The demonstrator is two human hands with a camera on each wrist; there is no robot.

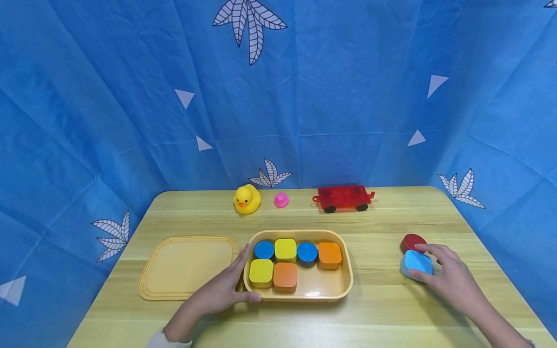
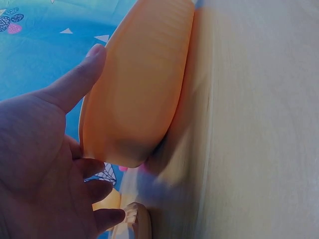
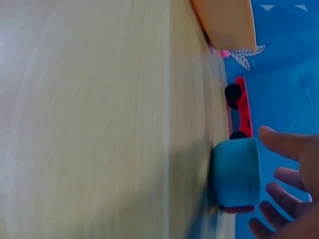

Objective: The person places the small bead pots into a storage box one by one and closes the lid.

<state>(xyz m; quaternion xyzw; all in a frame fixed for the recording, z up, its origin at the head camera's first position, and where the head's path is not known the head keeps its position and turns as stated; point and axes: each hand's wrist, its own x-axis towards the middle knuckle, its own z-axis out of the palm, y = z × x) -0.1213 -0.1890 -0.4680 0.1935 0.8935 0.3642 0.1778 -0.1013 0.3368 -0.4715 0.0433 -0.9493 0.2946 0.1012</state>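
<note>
My left hand (image 1: 224, 287) lies against the left end of a tan plastic box (image 1: 306, 296), its fingers along the end wall and its thumb at the front corner. In the left wrist view, the straight thumb (image 2: 77, 77) lies at the box's rim. Inside the box are a yellow block (image 1: 261, 273), an orange block (image 1: 285, 277) and several others. On the right, my right hand (image 1: 452, 275) is spread around a light blue block (image 1: 417, 264), thumb at its near side, index finger over a dark red round block (image 1: 412, 243) behind it.
A tan lid (image 1: 187, 268) lies left of the box. Along the back edge stand a yellow duck (image 1: 247, 199), a small pink duck (image 1: 281, 200) and a red wheeled toy wagon (image 1: 344, 197). A blue curtain (image 1: 296, 96) surrounds the wooden table (image 1: 383, 319).
</note>
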